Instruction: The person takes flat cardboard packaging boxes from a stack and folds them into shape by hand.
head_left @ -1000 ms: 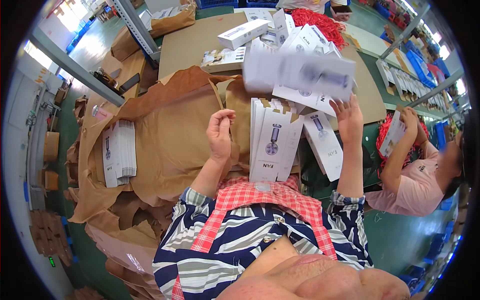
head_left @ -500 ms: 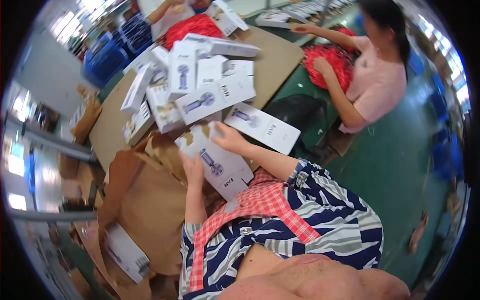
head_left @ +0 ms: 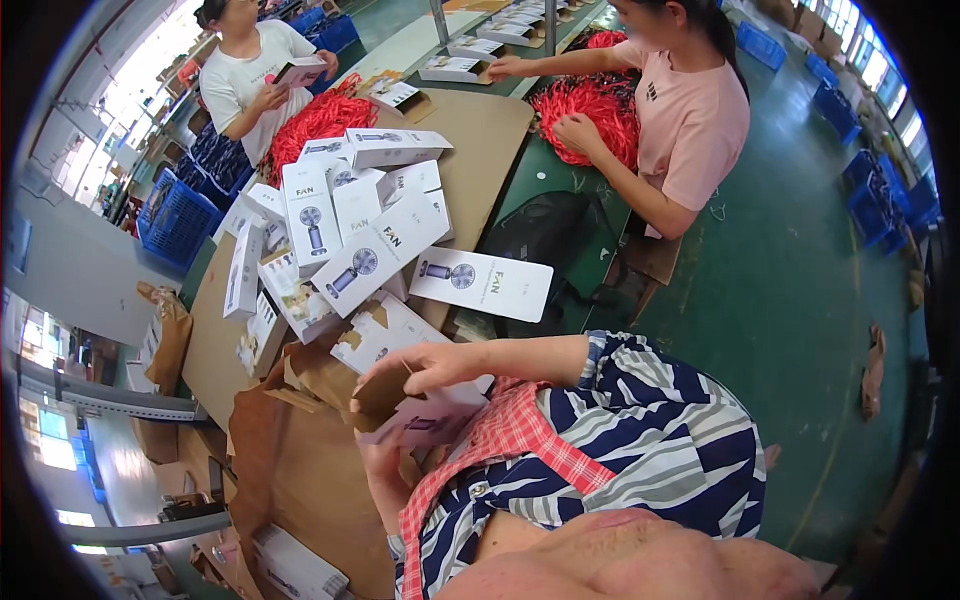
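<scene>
A white fan box (head_left: 432,418) is squeezed into an open tube just in front of my apron, its brown cardboard inside showing at the near-left end. My right hand (head_left: 428,366) grips it from above, fingers curled over the open end. Beneath it, my left hand (head_left: 383,462) holds the lower side; part of that hand is hidden by the box. Right behind my hands lies a flattened white box (head_left: 390,325) with cut flaps. Farther off, several closed fan boxes (head_left: 385,250) are heaped on the brown tabletop (head_left: 485,130).
An opened brown carton (head_left: 310,465) stands at my left, with a white box (head_left: 298,565) by it. Across the table a person in white (head_left: 255,80) holds a box beside red strips (head_left: 315,120). At the right, a person in pink (head_left: 685,120) touches boxes and red strips (head_left: 590,110).
The flat box in my hands has been opened into a tube and brought nearer to me. My right hand has moved down over its end. The view has shifted, showing more of the far side.
</scene>
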### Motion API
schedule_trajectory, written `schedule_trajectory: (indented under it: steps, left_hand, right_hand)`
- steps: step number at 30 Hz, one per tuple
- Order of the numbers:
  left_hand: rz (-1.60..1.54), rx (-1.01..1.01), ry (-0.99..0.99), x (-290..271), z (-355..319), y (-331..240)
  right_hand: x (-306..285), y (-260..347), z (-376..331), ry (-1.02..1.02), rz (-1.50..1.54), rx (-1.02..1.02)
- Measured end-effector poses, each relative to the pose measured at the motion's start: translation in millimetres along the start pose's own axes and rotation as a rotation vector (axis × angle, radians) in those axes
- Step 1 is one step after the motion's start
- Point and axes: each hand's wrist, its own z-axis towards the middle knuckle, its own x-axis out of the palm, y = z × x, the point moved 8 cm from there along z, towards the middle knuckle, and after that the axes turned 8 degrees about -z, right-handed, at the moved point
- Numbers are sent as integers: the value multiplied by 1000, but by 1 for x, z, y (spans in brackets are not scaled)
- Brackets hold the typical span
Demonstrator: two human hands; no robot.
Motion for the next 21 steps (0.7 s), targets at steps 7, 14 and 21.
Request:
schedule_trajectory:
  steps: [7,14,21]
  left_hand:
    - [340,124,-482,-17,12,17]
    - [73,47,-436,-6,8,0]
    - [-552,-115,-414,11,18,6]
  right_hand:
    - [-35,-33,4,-259,-147,353]
    - [-21,-48,10,-163,152,237]
    - [-37,-65,-8,-346,-43,464]
